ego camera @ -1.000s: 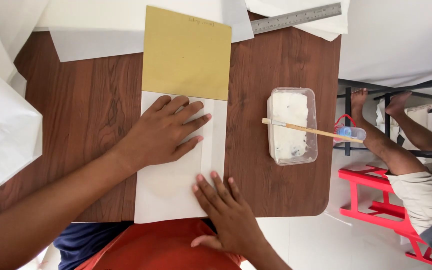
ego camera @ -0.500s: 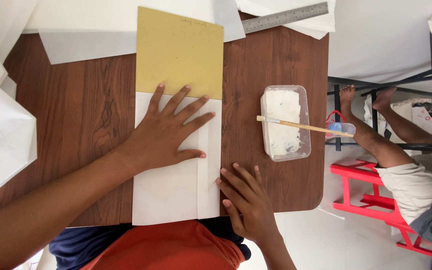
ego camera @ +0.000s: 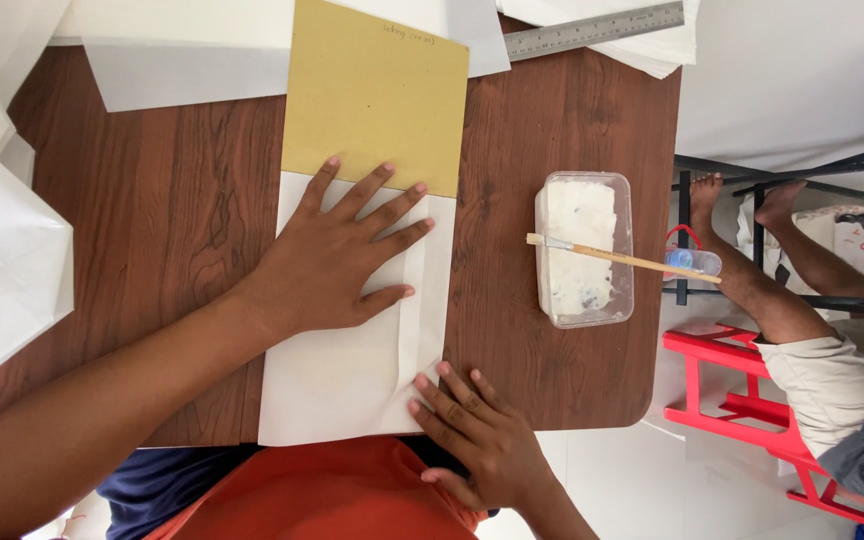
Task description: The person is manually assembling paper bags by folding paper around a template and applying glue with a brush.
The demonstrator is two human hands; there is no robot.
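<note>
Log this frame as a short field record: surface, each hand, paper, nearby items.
surface: brown wooden table
left hand: flat, fingers spread, pressing on white folded sheet
right hand: fingertips on the sheet's lower right edge
paper: mustard card above the white sheet
nearby: clear tub of white paste, brush across it, metal ruler

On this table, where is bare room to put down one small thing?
Bare wood lies between the left hand and the white sheets on the left, and between the folded white paper and the paste tub. The far edge is crowded: yellow card, papers, steel ruler.
</note>
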